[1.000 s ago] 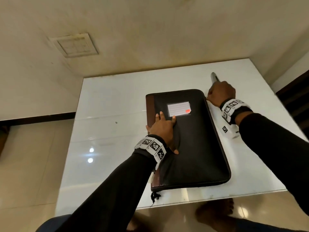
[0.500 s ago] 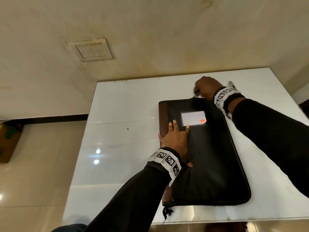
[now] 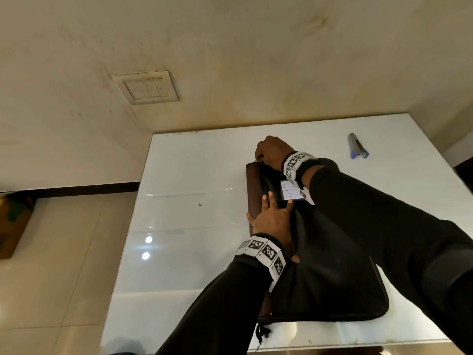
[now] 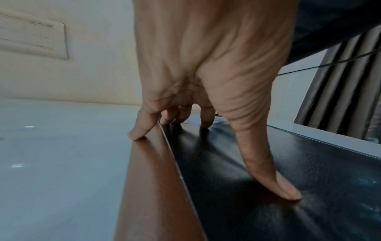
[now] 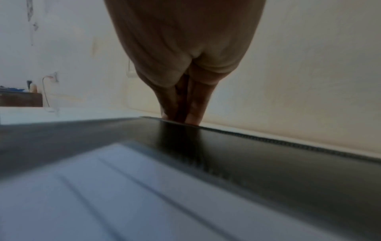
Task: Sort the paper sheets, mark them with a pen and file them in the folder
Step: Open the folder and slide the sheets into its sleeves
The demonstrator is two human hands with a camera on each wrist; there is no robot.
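A black zip folder (image 3: 332,265) with a brown spine (image 4: 154,179) and a white label (image 3: 288,192) lies closed on the white table (image 3: 192,226). My left hand (image 3: 273,221) presses flat on its cover near the spine, fingers spread (image 4: 266,154). My right hand (image 3: 268,152) is at the folder's far left corner, with its fingertips (image 5: 193,114) pinched together on the zipper pull at the folder's edge (image 5: 288,143). A grey and blue pen (image 3: 355,148) lies alone on the far right of the table. No paper sheets are visible.
The table stands against a beige wall with a switch plate (image 3: 146,88). A cardboard box (image 3: 12,221) sits on the tiled floor at the left. A striped curtain (image 4: 340,81) hangs to the right. The table's near edge lies just below the folder.
My right hand left the pen at the far right and travelled along the folder's far edge to its far left corner. The left hand stayed pressed on the cover.
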